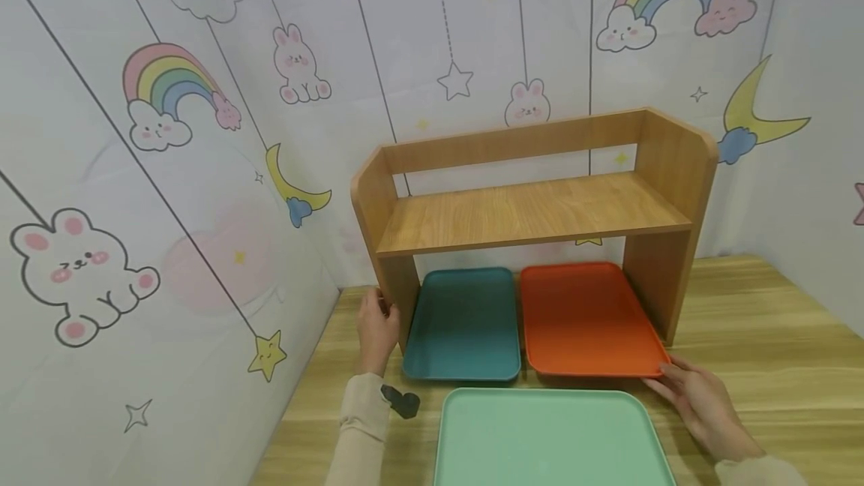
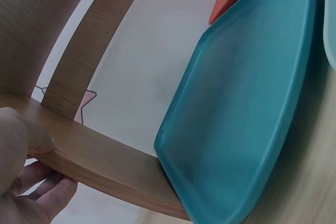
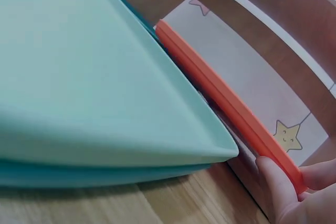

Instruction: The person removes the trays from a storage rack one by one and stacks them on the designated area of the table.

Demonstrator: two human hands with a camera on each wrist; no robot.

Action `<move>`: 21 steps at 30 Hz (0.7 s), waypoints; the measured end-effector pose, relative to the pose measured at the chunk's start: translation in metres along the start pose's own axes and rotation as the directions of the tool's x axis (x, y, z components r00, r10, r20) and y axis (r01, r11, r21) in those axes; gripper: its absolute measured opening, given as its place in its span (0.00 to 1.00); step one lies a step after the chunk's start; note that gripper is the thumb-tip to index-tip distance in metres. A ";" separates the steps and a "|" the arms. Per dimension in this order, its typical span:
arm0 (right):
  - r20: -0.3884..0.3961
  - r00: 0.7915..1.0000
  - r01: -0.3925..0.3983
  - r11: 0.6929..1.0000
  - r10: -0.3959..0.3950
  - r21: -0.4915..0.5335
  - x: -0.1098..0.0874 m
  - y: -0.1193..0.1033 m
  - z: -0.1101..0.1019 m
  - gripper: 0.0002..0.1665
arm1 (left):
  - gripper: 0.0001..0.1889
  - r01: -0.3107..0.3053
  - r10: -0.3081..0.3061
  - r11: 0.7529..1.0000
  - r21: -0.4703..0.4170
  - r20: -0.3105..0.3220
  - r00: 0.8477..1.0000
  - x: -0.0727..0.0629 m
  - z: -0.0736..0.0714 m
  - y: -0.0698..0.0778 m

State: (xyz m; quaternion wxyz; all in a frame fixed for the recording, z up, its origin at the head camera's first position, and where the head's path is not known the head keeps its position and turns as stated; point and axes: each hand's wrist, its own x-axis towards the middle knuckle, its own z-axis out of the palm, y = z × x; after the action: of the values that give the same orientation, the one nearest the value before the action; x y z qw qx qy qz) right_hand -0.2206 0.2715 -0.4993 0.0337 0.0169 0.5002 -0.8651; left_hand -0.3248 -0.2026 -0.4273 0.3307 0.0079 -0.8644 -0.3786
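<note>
A two-level wooden desk shelf (image 1: 533,208) stands against the wall. My left hand (image 1: 378,328) grips the edge of its left side panel (image 2: 115,166), thumb on one face and fingers on the other in the left wrist view. Under the shelf board, a dark teal tray (image 1: 466,328) lies at the left and an orange tray (image 1: 587,321) at the right. My right hand (image 1: 698,400) pinches the orange tray's front right corner; in the right wrist view this tray appears tilted. In front lies a light green tray (image 1: 547,433), its near part cut off by the frame.
A blue tray (image 3: 105,176) shows beneath the light green one in the right wrist view. Patterned wall sheets (image 1: 223,261) close off the back and sides of the wood-grain table (image 1: 776,366). Near my left wrist is a small dark shape (image 1: 403,401).
</note>
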 end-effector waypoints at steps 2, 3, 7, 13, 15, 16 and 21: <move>-0.023 1.000 -0.015 1.000 0.014 -0.014 -0.001 -0.001 0.002 0.33 | 0.10 0.004 -0.004 1.000 -0.003 0.002 1.000 0.000 0.000 0.000; -0.033 0.999 -0.021 1.000 0.020 -0.015 -0.002 -0.001 0.002 0.30 | 0.10 0.006 -0.006 1.000 -0.004 0.003 1.000 0.000 0.000 0.001; -0.044 0.999 -0.009 0.999 0.011 0.041 -0.006 -0.003 0.003 0.17 | 0.10 0.009 -0.009 1.000 -0.007 0.000 1.000 -0.001 -0.001 0.002; 0.015 0.998 0.055 0.984 -0.059 0.167 -0.013 -0.008 0.006 0.21 | 0.09 -0.002 0.002 1.000 -0.008 -0.009 1.000 -0.001 -0.001 0.004; 0.024 0.998 0.052 0.979 -0.058 0.195 -0.014 -0.012 0.007 0.20 | 0.09 -0.002 0.002 1.000 -0.008 -0.009 1.000 -0.001 -0.001 0.004; 0.028 0.998 0.049 0.978 -0.055 0.204 -0.015 -0.013 0.008 0.20 | 0.09 0.002 -0.002 1.000 -0.007 -0.008 1.000 -0.001 -0.001 0.005; 0.031 0.999 0.032 0.975 -0.040 0.218 -0.018 -0.021 0.011 0.19 | 0.09 0.016 -0.016 1.000 -0.008 -0.004 1.000 -0.002 0.000 0.005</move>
State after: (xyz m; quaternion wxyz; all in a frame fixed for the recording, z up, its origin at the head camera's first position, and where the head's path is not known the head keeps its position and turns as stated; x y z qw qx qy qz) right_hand -0.2045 0.2733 -0.4745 0.0249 -0.0038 0.4021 -0.9152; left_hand -0.3223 -0.1989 -0.4247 0.3293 0.0141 -0.8621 -0.3848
